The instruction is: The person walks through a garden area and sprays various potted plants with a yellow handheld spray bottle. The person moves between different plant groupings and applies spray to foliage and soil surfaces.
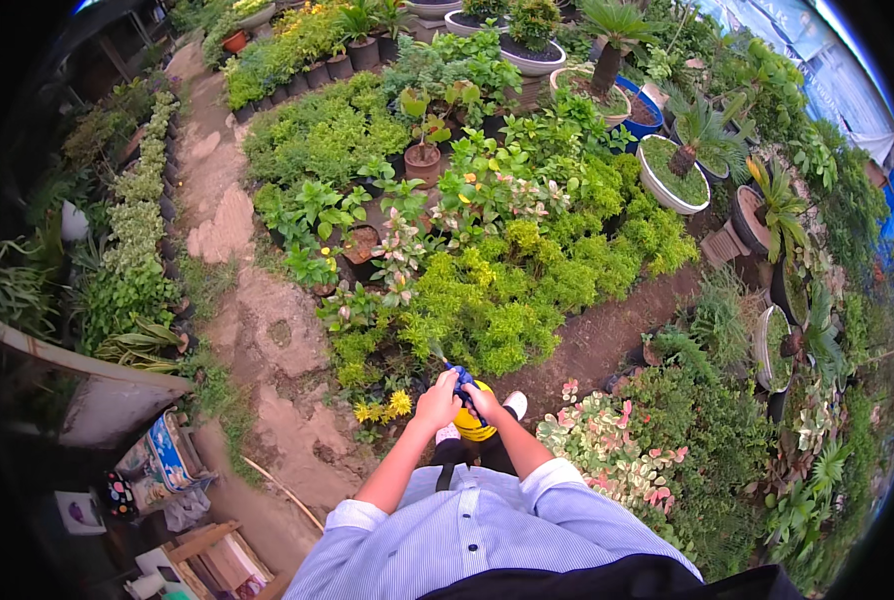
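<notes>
A pump spray bottle with a yellow tank (475, 427) and a blue spray head (462, 376) is held in front of my body, above my feet. My left hand (438, 403) grips the blue head from the left side. From the right, my right hand (484, 401) is closed around the head's handle; its fingers partly hide the trigger area. The thin nozzle (445, 363) points forward at low green shrubs (484, 330), and a faint pale streak shows at its tip. Yellow flowers (387, 406) grow just left of my hands.
A dirt path (267, 315) runs along the left. Variegated pink-leaved plants (612, 442) stand close on my right. White bowl planters (676, 180) with cycads line the right side. A hose (285, 487) lies on the ground, near a wooden crate (218, 562) at lower left.
</notes>
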